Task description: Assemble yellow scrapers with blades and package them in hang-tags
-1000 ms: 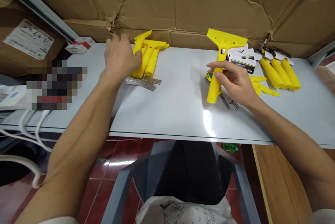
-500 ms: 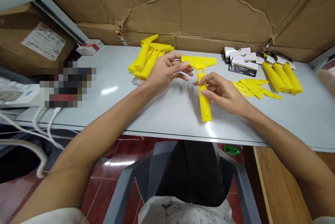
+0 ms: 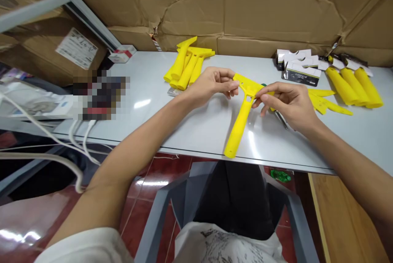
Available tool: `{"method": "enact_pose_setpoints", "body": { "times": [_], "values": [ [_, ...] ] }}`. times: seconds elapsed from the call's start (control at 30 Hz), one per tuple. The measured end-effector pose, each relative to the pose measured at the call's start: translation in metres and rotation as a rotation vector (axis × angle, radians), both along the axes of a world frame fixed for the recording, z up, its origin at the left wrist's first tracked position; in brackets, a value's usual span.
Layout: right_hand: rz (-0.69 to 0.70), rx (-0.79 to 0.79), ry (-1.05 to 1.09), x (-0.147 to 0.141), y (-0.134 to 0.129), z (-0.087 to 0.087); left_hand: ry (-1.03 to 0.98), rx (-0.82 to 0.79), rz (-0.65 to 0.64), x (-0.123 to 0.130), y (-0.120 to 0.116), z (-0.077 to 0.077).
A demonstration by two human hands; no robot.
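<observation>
A yellow T-shaped scraper handle (image 3: 241, 121) is held above the table, its round grip pointing down and slightly left. My left hand (image 3: 216, 83) pinches the left end of its wide head. At the other side, the fingers of my right hand (image 3: 287, 101) close on the head near the neck. A thin dark metal shaft (image 3: 281, 119) shows beneath my right hand; its kind I cannot make out. Several similar yellow scrapers (image 3: 187, 68) lie piled behind my left hand. Flat yellow blade-shaped pieces (image 3: 333, 105) lie to the right, partly hidden by my right hand.
Black-and-white packets (image 3: 301, 72) lie at the back right, beside three yellow handles (image 3: 356, 87). A small red-and-white box (image 3: 122, 54) stands at the back left. White cables (image 3: 84, 142) hang over the left edge of the white table (image 3: 196, 132). Cardboard (image 3: 245, 13) lines the back.
The scraper handle has tilted so its grip end swings left and toward me. My right hand has shifted from the grip up to the head. The whole view has moved somewhat left.
</observation>
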State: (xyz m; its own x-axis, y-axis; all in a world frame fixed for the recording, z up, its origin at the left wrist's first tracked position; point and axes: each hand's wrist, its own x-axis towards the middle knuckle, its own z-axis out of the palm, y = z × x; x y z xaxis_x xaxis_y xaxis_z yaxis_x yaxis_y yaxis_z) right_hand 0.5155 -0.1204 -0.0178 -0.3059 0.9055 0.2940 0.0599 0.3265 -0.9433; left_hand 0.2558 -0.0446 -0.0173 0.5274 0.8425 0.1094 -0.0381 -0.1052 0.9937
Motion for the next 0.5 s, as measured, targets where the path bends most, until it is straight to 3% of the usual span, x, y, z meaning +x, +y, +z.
{"method": "enact_pose_setpoints", "body": {
  "times": [0.1, 0.23, 0.33, 0.5],
  "values": [
    [0.005, -0.103, 0.056, -0.001, -0.003, -0.002, 0.02, -0.008, 0.077, -0.001, 0.0, 0.001],
    [-0.06, -0.104, -0.049, 0.0, -0.005, -0.01, 0.202, 0.201, 0.14, -0.01, 0.001, 0.006],
    [-0.164, 0.056, -0.309, 0.0, -0.01, -0.012, 0.411, 0.434, 0.098, -0.02, 0.003, 0.015],
    [-0.323, 0.498, -0.653, -0.006, -0.021, -0.014, 0.908, 0.755, 0.103, -0.06, 0.013, 0.041]
  ]
}}
